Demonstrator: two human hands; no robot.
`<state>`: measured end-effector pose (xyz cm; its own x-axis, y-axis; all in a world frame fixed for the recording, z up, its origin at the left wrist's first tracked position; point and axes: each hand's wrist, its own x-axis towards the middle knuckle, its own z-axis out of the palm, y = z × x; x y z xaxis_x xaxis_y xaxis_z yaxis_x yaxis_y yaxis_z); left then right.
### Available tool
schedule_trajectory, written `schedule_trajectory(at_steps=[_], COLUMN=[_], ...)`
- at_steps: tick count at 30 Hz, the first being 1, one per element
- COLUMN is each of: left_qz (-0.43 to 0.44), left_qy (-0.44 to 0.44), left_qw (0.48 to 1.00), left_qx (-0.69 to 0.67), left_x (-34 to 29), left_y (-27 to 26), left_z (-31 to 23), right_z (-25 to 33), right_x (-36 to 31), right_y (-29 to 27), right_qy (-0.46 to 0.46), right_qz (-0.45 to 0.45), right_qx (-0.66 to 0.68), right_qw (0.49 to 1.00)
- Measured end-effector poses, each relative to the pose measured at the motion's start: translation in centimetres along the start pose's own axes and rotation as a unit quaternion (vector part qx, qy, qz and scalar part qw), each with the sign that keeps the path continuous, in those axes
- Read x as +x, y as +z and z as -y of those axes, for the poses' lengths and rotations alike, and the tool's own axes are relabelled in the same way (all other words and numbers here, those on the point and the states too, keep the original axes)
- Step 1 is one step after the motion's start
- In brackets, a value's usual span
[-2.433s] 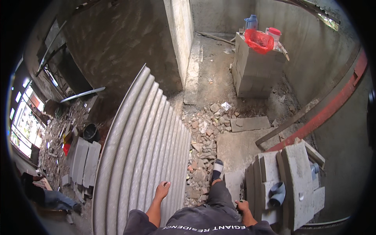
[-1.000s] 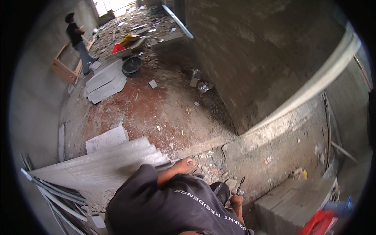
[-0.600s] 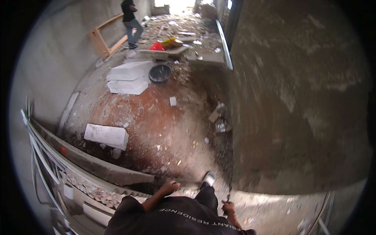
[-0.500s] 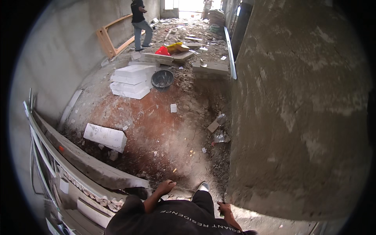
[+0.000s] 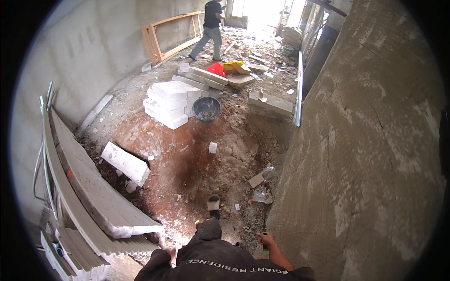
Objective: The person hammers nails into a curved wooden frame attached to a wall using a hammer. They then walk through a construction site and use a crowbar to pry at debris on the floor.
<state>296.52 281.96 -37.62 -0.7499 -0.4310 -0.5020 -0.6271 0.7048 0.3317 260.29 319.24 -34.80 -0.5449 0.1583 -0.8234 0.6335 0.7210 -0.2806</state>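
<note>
My right hand (image 5: 267, 240) hangs low beside the rough grey wall on the right. Its fingers are curled round a small dark thing, too little of which shows to name. On the other side only a strip of skin of my left arm (image 5: 173, 255) shows past the dark sleeve; the fingers are hidden. My foot (image 5: 213, 204) in a dark and pale shoe is forward on the dirt floor. Nearest my right hand lie a clear plastic bag (image 5: 260, 193) and a brick piece (image 5: 256, 180) at the wall's foot.
Long boards (image 5: 101, 196) and metal channels lean at the left. A white block (image 5: 125, 163) lies beside them. Ahead stand stacked white blocks (image 5: 165, 104), a black bucket (image 5: 206, 109), and a grey block row (image 5: 269, 105). A co-worker (image 5: 212, 30) is near a wooden frame (image 5: 154, 44).
I have stepped forward, and the other foot is now in front. My left hand has swung back out of sight. The co-worker has walked toward the far end of the wooden frame.
</note>
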Motion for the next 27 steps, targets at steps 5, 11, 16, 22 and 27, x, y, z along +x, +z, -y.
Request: schedule_trajectory(at_steps=[5, 11, 16, 22, 27], left_qz=[0.151, 0.059, -0.235, -0.294, -0.089], left_qy=[-0.061, -0.015, -0.020, 0.123, -0.003], left_qw=[0.987, 0.998, 0.936, 0.860, 0.936], left_qx=[0.001, 0.012, -0.263, -0.399, -0.340], left_x=[9.2, 32.5, 50.4, 59.9, 65.8], left_y=[0.0, -9.6, -38.3, -50.0, -42.5], left_z=[0.1, -1.8, -17.8, -28.7, -31.4], right_z=[10.2, 22.8, 38.0, 49.4, 54.3], right_x=[3.1, 12.5, 8.7, 12.3, 23.2], right_y=[-1.8, -3.2, -10.1, -14.4, -16.2], right_qy=[-0.064, -0.092, -0.105, -0.195, -0.139], right_qz=[0.072, 0.008, 0.004, 0.086, 0.092], right_qx=[-0.009, 0.006, 0.084, 0.175, 0.141], right_qw=[0.995, 0.996, 0.991, 0.961, 0.976])
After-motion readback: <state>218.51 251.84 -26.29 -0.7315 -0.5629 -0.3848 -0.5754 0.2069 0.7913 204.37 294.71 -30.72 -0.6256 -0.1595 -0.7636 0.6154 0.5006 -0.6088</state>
